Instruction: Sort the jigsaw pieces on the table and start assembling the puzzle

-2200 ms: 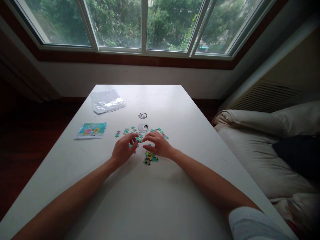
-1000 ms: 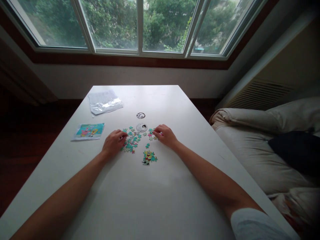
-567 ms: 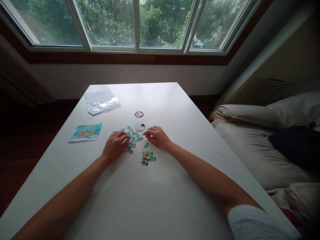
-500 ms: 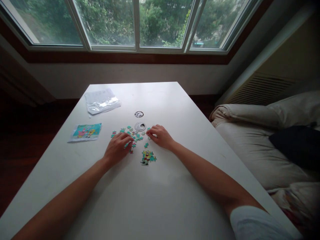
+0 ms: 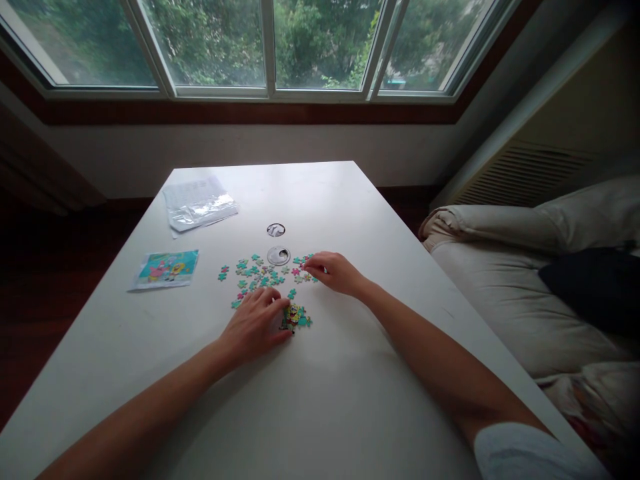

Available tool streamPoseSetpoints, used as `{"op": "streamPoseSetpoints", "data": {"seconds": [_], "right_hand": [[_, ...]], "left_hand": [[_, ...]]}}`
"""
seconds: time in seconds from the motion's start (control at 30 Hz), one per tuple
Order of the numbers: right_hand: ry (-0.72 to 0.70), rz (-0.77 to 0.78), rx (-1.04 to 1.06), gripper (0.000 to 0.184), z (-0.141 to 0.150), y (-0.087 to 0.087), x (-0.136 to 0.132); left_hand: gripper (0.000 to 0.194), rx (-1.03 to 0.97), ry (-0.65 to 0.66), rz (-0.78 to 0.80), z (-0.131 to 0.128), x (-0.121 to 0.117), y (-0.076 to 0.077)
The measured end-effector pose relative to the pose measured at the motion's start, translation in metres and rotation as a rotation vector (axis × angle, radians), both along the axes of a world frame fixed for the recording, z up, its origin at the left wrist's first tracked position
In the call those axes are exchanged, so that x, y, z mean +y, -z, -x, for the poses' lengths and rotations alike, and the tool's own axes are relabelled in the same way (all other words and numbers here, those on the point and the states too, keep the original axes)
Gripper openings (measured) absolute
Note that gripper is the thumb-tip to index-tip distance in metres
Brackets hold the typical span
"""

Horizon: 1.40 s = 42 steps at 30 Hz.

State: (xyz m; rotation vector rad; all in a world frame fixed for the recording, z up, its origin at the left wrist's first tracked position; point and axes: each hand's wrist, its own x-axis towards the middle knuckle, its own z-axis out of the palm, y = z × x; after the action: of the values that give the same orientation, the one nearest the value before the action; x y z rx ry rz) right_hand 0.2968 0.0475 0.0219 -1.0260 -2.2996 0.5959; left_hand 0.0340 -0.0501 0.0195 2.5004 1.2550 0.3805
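Observation:
A small joined section of jigsaw puzzle (image 5: 299,316) with a yellow cartoon figure lies flat on the white table (image 5: 320,400). My left hand (image 5: 256,322) rests at its left side, thumb and forefinger spread apart and covering part of its edge. Loose turquoise and pink puzzle pieces (image 5: 257,270) are scattered beyond the joined section. Over the right side of these pieces, my right hand (image 5: 336,272) has thumb and fingertips pinched together on a puzzle piece, mostly hidden by the fingers. A single turquoise piece (image 5: 291,293) lies just above the joined section.
Behind the pieces lie a round clear disc (image 5: 279,255) and a smaller round item (image 5: 275,230). To the left is a cartoon-printed packet (image 5: 169,269), with a clear plastic bag (image 5: 200,203) farther back. A beige sofa (image 5: 500,287) stands right of the table.
My left hand has moved from the loose pieces down and right to the joined section, its fingers spreading. My right hand has shifted slightly right, uncovering some pieces. The view has shifted a little.

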Motion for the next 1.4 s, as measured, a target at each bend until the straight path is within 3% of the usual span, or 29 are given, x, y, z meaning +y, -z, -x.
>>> {"op": "streamPoseSetpoints", "data": {"seconds": [0.2, 0.57, 0.77, 0.93, 1.07, 1.2, 1.4], "right_hand": [[-0.011, 0.009, 0.010, 0.015, 0.002, 0.007, -0.001], [-0.068, 0.054, 0.038, 0.018, 0.012, -0.005, -0.012], [-0.126, 0.220, 0.072, 0.020, 0.018, -0.003, -0.017], [-0.171, 0.427, 0.114, 0.024, 0.023, 0.004, -0.021], [-0.160, 0.542, 0.237, 0.031, 0.026, 0.012, -0.022], [-0.137, 0.560, 0.305, 0.039, 0.031, 0.015, -0.024], [-0.123, 0.516, 0.274, 0.040, 0.037, 0.008, -0.033]], "left_hand": [[0.052, -0.025, -0.019, 0.095, 0.000, -0.001, -0.004], [0.047, -0.073, -0.069, 0.102, 0.002, -0.002, -0.004], [0.041, -0.157, -0.089, 0.104, 0.001, 0.002, 0.000], [0.049, -0.319, -0.151, 0.199, 0.003, 0.007, 0.007], [0.042, -0.484, -0.229, 0.316, 0.007, 0.011, 0.009], [0.041, -0.634, -0.295, 0.300, 0.010, 0.013, 0.011], [0.045, -0.953, -0.270, 0.461, 0.008, 0.017, 0.020]]}}
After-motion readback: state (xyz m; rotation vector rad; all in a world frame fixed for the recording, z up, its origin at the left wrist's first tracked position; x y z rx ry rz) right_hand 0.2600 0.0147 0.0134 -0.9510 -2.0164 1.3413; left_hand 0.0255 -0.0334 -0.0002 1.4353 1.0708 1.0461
